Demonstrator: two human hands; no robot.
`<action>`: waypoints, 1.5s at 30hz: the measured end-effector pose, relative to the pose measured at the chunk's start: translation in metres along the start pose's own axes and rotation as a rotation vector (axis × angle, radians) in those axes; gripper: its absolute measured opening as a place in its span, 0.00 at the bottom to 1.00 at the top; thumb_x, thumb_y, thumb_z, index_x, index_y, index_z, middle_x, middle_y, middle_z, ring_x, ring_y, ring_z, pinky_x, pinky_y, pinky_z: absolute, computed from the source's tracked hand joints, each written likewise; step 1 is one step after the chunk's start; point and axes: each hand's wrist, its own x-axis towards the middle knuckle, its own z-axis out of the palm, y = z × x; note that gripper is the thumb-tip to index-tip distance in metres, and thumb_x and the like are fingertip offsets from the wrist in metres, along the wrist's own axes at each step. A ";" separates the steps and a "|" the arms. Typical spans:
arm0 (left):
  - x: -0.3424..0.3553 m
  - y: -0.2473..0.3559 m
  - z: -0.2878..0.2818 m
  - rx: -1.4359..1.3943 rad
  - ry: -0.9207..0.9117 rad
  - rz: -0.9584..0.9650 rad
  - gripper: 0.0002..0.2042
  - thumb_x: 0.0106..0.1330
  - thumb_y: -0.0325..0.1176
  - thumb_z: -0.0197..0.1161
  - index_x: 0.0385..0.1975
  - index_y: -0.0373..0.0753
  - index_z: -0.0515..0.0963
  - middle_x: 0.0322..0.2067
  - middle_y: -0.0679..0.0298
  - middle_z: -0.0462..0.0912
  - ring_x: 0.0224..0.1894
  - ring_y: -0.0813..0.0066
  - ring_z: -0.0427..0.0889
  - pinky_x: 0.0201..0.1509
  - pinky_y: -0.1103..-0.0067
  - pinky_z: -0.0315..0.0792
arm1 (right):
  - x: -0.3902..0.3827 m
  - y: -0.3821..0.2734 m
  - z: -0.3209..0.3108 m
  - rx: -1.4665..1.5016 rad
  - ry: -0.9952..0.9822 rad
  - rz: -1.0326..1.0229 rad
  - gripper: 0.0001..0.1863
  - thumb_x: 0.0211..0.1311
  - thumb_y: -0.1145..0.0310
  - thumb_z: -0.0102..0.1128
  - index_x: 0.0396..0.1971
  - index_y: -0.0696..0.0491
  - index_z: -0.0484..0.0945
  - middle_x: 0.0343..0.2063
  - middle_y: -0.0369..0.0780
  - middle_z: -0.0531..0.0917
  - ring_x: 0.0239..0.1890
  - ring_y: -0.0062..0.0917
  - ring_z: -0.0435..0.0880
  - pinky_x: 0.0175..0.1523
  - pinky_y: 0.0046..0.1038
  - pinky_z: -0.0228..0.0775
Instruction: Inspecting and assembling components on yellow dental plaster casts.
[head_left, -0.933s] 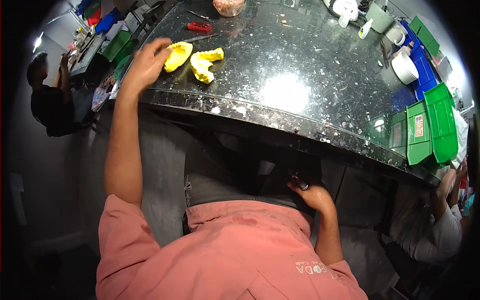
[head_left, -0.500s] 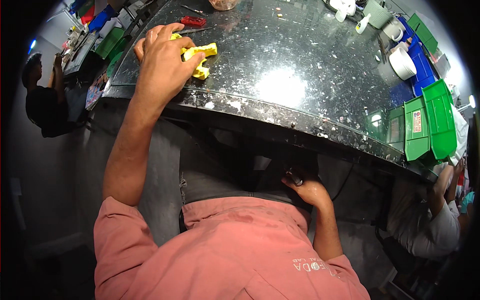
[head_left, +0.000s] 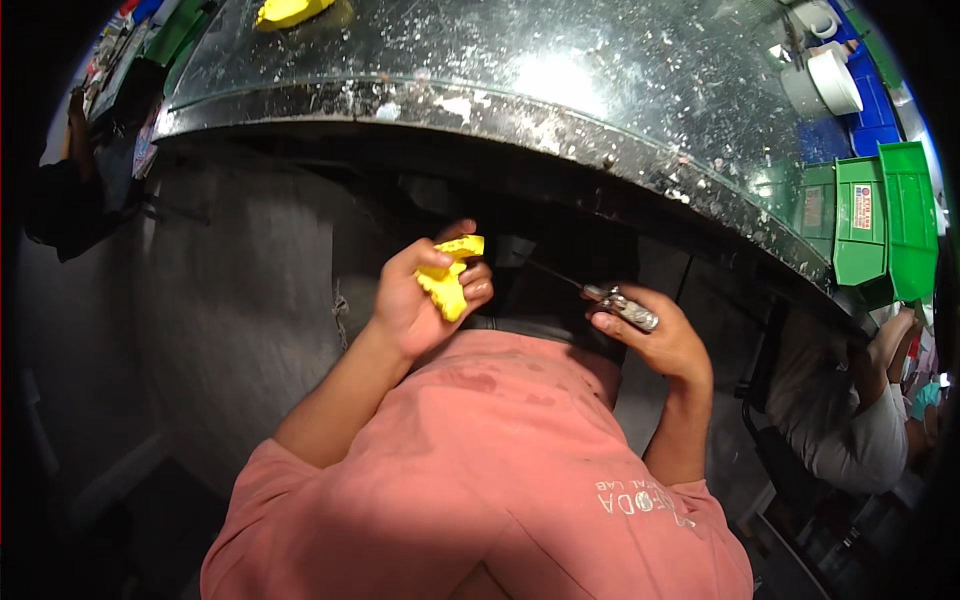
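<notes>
My left hand [head_left: 420, 285] has its fingers wrapped round a yellow dental plaster cast [head_left: 443, 280], curved and with a knobbly edge. It is above my lap, just in front of the table edge. To its right, my right hand [head_left: 655, 330] grips a knife-like tool [head_left: 625, 308] by its patterned, shiny handle. The tool's thin blade points left toward the cast, without touching it; its tip is hard to make out against the dark. Another yellow cast piece [head_left: 290, 12] lies on the tabletop at the upper left, partly cut off by the picture's edge.
The black, white-speckled table [head_left: 450, 105] spans the far side. On its right are green bins [head_left: 862, 225], a blue bin [head_left: 872, 100] and a white tub [head_left: 833, 82]. A person sits at the right [head_left: 850, 430]; another is at the far left [head_left: 75, 205].
My left hand has lifted a yellow cast from the table and brought it down over my lap, leaving another piece behind. My right hand has risen slightly with the tool, whose blade now shows.
</notes>
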 end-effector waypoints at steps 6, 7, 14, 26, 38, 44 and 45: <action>0.052 0.010 -0.055 -0.056 0.140 -0.051 0.20 0.67 0.38 0.52 0.50 0.26 0.73 0.63 0.40 0.66 0.67 0.44 0.65 0.71 0.54 0.63 | -0.009 -0.039 -0.001 0.117 -0.046 -0.041 0.19 0.62 0.61 0.69 0.46 0.59 0.79 0.34 0.37 0.86 0.37 0.18 0.82 0.45 0.22 0.74; 0.058 0.010 -0.057 -0.056 0.139 -0.059 0.20 0.67 0.38 0.52 0.50 0.26 0.73 0.63 0.40 0.66 0.67 0.44 0.65 0.71 0.54 0.63 | -0.007 -0.044 0.004 -0.046 -0.041 -0.070 0.19 0.62 0.60 0.69 0.46 0.59 0.79 0.32 0.39 0.85 0.35 0.19 0.82 0.43 0.23 0.73; 0.079 0.012 -0.085 0.047 0.094 -0.217 0.22 0.73 0.44 0.49 0.56 0.31 0.72 0.56 0.43 0.74 0.57 0.47 0.77 0.62 0.59 0.74 | 0.016 -0.068 0.038 -0.322 0.112 -0.066 0.17 0.61 0.58 0.70 0.40 0.58 0.81 0.22 0.46 0.82 0.22 0.34 0.80 0.31 0.31 0.71; 0.084 0.012 -0.095 0.083 0.132 -0.251 0.16 0.69 0.41 0.55 0.44 0.33 0.78 0.39 0.54 0.82 0.44 0.56 0.82 0.56 0.62 0.78 | 0.023 -0.063 0.048 -0.433 0.113 -0.202 0.14 0.64 0.60 0.63 0.35 0.56 0.81 0.32 0.49 0.85 0.36 0.49 0.83 0.40 0.44 0.74; 0.090 0.005 -0.102 0.193 0.314 -0.033 0.11 0.72 0.39 0.55 0.37 0.37 0.76 0.36 0.58 0.80 0.45 0.61 0.79 0.60 0.64 0.73 | 0.029 -0.060 0.056 -0.606 0.116 -0.070 0.15 0.66 0.57 0.60 0.33 0.57 0.81 0.28 0.51 0.84 0.34 0.51 0.83 0.39 0.46 0.74; 0.091 0.003 -0.100 0.237 0.366 0.004 0.14 0.74 0.43 0.55 0.38 0.37 0.75 0.37 0.57 0.79 0.44 0.61 0.79 0.58 0.63 0.74 | 0.031 -0.061 0.054 -0.600 0.086 -0.029 0.15 0.66 0.58 0.61 0.32 0.57 0.81 0.28 0.52 0.83 0.35 0.52 0.82 0.39 0.46 0.75; 0.090 0.003 -0.100 0.225 0.379 0.002 0.14 0.74 0.44 0.56 0.38 0.37 0.75 0.37 0.57 0.80 0.45 0.60 0.79 0.58 0.63 0.75 | 0.032 -0.061 0.055 -0.604 0.095 -0.006 0.15 0.66 0.58 0.61 0.32 0.57 0.81 0.28 0.52 0.83 0.35 0.52 0.82 0.39 0.46 0.74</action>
